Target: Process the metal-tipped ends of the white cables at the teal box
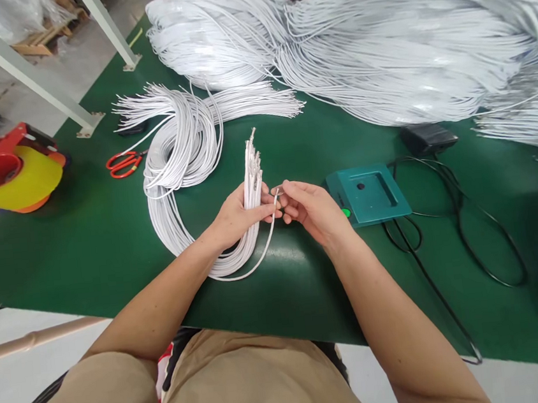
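My left hand (239, 216) is wrapped round the upright end of a bundle of white cables (253, 190), whose tips rise above my fingers. One white cable (269, 243) stands apart from the bundle and curves up to my left thumb. Beside it, my right hand (309, 207) pinches a thin, shiny strand at that cable's tip; I cannot tell whether it is bare wire. The bundle loops down and left across the green table into a coil of white cables (165, 215).
Red-handled scissors (123, 164) and a yellow tape dispenser (31, 178) lie to the left. A teal box (369, 194) with a green light, a black adapter (428, 138) and black cords are on the right. Large heaps of white cable (377, 42) fill the back of the green table (86, 246).
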{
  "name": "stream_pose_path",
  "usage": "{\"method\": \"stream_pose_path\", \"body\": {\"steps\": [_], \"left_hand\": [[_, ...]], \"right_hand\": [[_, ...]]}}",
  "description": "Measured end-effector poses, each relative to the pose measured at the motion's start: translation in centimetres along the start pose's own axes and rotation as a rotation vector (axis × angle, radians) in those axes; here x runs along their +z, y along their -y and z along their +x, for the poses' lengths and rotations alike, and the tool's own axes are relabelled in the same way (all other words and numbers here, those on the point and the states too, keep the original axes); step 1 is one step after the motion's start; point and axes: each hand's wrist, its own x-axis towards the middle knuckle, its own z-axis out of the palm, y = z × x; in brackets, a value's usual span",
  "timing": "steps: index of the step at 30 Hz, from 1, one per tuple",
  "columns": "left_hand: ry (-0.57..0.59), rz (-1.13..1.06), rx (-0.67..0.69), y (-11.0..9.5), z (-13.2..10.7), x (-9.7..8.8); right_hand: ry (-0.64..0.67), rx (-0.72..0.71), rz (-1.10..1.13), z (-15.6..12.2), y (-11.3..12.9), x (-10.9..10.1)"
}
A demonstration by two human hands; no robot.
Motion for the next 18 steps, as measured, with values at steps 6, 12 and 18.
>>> {"method": "stream_pose_path", "body": {"steps": [6, 12, 18], "left_hand": [[0.016, -0.022, -0.032, 0.0, 0.1, -0.1], [0.009, -0.022, -0.086, -0.4, 0.1, 0.0], [-0.038, 0.048, -0.062, -0.4, 0.2, -0.5]], "right_hand": [[-0.113, -0.148, -0.317, 0.1, -0.4, 0.1], [-0.221, -0.616, -1.011, 0.1, -1.2, -0.1], [-0.144, -0.669, -1.104, -0.2, -0.6, -0.3]]}}
